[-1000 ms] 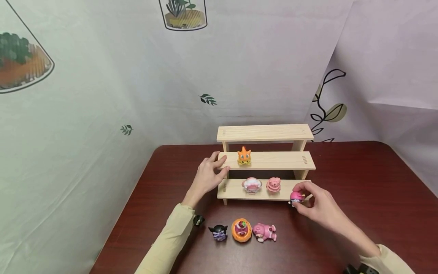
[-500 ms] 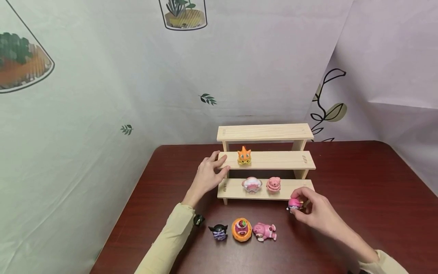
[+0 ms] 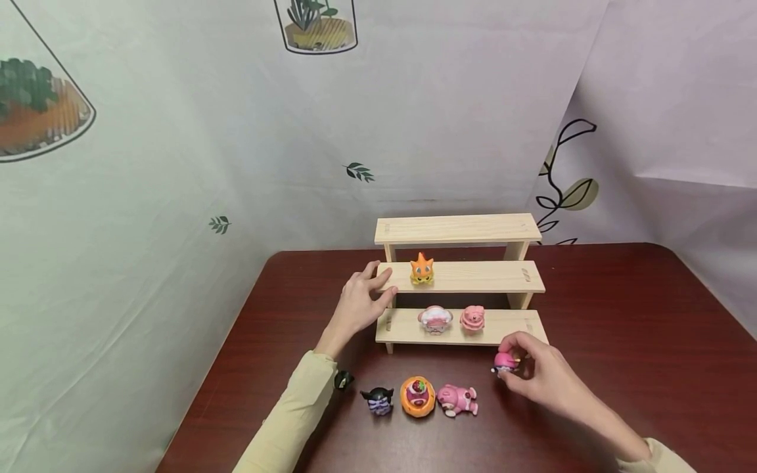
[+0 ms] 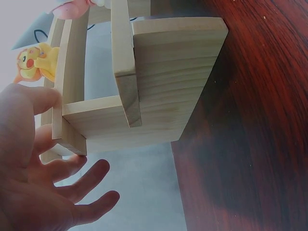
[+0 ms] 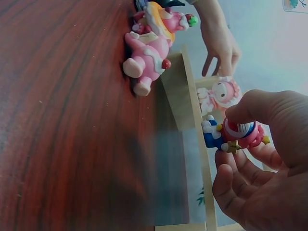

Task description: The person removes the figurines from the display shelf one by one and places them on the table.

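A three-tier wooden display stand point(image 3: 455, 276) stands on the dark red table. At the left end of its middle board, my left hand point(image 3: 358, 299) grips the wood between thumb and fingers, with the other fingers spread in the left wrist view. Between thumb and fingertips, my right hand point(image 3: 547, 371) pinches a small pink-and-blue toy figure point(image 5: 240, 132) with yellow stars. This figure is in front of the lowest board's right end, above the table. An orange-and-yellow figure point(image 3: 422, 269) sits on the middle board. On the bottom board are a white-and-pink figure point(image 3: 435, 320) and a pink figure point(image 3: 472, 318).
In front of the stand, a black-and-purple figure point(image 3: 378, 401), an orange ring-shaped figure point(image 3: 417, 396) and a pink bear figure point(image 3: 458, 400) lie in a row. The stand's top board point(image 3: 458, 228) is behind the others. A printed cloth point(image 3: 461, 118) hangs behind the table.
My right hand has drawn the toy figure slightly toward me and left, off the lowest board's front right corner. The left hand keeps its place on the stand.
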Demonstrator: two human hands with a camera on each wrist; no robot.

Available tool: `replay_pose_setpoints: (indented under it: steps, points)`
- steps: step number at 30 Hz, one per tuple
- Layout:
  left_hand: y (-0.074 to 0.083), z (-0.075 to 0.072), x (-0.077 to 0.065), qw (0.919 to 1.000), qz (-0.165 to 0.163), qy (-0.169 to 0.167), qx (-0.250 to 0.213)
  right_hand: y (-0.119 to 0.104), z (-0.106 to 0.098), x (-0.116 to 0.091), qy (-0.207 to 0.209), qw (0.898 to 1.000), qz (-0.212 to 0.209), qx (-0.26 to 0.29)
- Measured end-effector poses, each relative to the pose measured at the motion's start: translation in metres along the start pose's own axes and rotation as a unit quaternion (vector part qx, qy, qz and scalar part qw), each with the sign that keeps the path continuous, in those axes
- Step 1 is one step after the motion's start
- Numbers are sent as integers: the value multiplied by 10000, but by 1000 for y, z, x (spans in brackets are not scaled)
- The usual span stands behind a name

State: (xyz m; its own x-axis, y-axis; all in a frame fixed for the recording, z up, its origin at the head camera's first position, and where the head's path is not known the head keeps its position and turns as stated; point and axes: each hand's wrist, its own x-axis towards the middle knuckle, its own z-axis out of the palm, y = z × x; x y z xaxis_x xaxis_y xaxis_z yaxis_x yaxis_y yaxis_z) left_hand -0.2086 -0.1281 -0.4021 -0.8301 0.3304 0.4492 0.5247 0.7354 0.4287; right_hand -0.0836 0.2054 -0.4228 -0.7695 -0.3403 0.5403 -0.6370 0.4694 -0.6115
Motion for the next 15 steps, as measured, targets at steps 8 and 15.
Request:
replay_pose_setpoints:
  steps: [8,15]
  points:
    - [0,0,0,10000,37,14,5,1,7,-5,-145,9999,-41,19]
    - [0,-1,-1,10000,18,13,-11,2,12,-10,-282,9995,-95,143]
